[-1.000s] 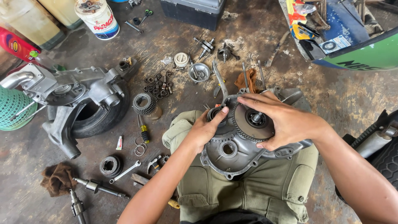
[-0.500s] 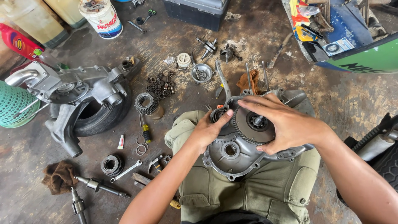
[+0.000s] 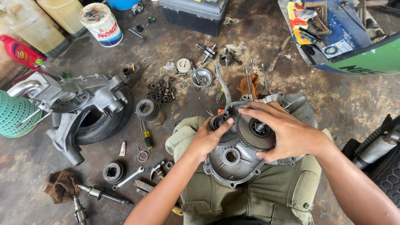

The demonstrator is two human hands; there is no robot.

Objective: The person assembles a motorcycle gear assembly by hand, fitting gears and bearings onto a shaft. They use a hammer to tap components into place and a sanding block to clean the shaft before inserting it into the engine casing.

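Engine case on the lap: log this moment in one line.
left hand: on small gear | right hand: over large toothed disc | engine case: on lap | wrench: on floor

**Mostly cast metal, grime and cloth**

I see the engine cover (image 3: pixel 235 164) as cast aluminium, matt grey w/ dull oily patches. The big toothed gear (image 3: pixel 255 132) on it looks like darker steel, semi-gloss at the hub. The trousers (image 3: pixel 266 196) are rough olive cloth, matt. The engine casing (image 3: pixel 79 100) at left is brighter cast alloy, slightly satin, lying on a matt black rubber tyre (image 3: pixel 104 123). Loose gears (image 3: pixel 146 109) look like dark, greasy steel. The spanner (image 3: pixel 129 178) is smooth, shiny metal. The rag (image 3: pixel 61 185) is brown, fuzzy cloth. The bucket (image 3: pixel 101 18) is glossy white plastic. The floor (image 3: pixel 333 96) is rough, stained concrete.
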